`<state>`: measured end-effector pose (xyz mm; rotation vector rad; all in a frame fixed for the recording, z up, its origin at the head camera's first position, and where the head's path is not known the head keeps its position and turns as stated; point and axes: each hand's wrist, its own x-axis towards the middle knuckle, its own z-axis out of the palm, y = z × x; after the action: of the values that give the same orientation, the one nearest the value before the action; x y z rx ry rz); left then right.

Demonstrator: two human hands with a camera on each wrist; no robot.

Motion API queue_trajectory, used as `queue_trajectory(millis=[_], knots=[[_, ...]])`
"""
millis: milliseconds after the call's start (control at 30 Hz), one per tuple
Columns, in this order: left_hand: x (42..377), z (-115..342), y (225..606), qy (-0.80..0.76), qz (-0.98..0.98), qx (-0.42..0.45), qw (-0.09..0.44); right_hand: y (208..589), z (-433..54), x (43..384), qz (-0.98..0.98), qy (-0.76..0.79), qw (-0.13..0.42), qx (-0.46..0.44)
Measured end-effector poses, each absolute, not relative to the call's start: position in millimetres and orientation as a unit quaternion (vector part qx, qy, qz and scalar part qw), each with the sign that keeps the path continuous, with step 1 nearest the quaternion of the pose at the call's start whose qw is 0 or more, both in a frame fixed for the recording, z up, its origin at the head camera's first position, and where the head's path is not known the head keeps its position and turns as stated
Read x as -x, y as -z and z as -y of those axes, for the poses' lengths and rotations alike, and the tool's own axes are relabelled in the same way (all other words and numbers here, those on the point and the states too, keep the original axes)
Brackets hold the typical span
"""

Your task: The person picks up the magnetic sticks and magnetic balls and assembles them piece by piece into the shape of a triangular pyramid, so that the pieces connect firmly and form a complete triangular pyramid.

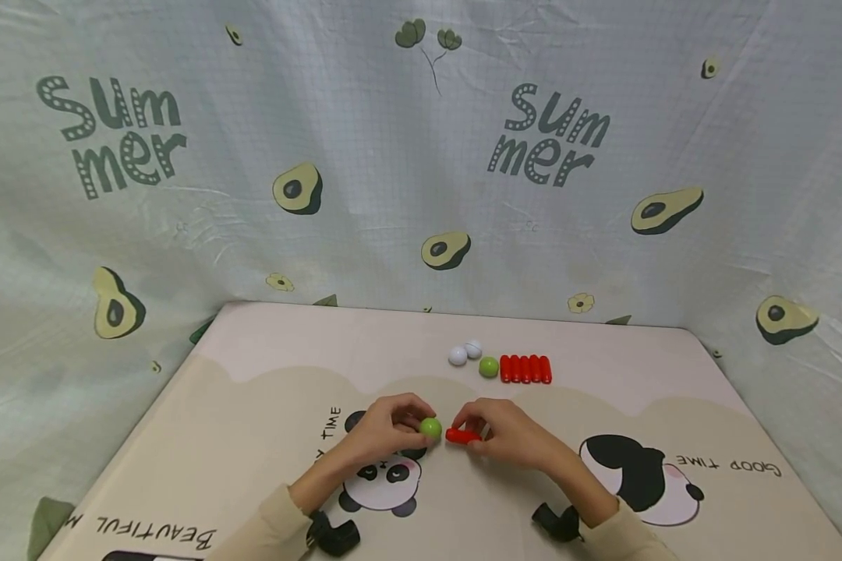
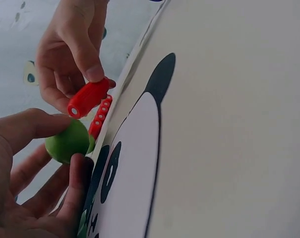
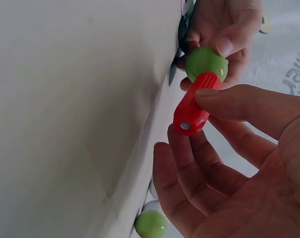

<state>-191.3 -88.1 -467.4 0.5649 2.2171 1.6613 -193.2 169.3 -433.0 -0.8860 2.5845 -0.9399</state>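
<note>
Over the near middle of the table my left hand [image 1: 386, 427] pinches a green ball [image 1: 430, 428] between thumb and fingertips. Close to its right, my right hand [image 1: 511, 433] holds a red magnetic rod [image 1: 461, 435] by thumb and fingers, one end pointing at the ball. In the head view a small gap separates rod and ball. A pale round magnet shows in the rod's end [image 3: 185, 126] in the right wrist view. The left wrist view shows the green ball [image 2: 68, 141] below the red rod [image 2: 88, 97].
Behind the hands lie two white balls [image 1: 458, 356], another green ball [image 1: 488, 367] and a row of several red rods [image 1: 525, 369] side by side. The printed tablecloth [image 1: 267, 436] covers the table, and a patterned curtain [image 1: 379, 156] hangs beyond its far edge.
</note>
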Motion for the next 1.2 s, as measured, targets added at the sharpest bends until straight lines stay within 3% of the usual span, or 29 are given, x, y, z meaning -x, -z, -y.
queue_trajectory(millis=[333, 700, 1200], knots=[[190.5, 89.6, 471.3, -0.566, -0.775, -0.225, 0.168, 433.1, -164.8, 191.5, -0.884, 0.32, 0.137, 0.313], [195.3, 96.6, 473.0, -0.523, -0.796, -0.272, 0.138, 436.4, -163.8, 192.2, -0.878, 0.331, 0.149, 0.312], [196.4, 100.5, 479.3, -0.549, -0.776, -0.271, 0.152, 434.4, -166.9, 195.3, -0.872, 0.344, 0.162, 0.309]])
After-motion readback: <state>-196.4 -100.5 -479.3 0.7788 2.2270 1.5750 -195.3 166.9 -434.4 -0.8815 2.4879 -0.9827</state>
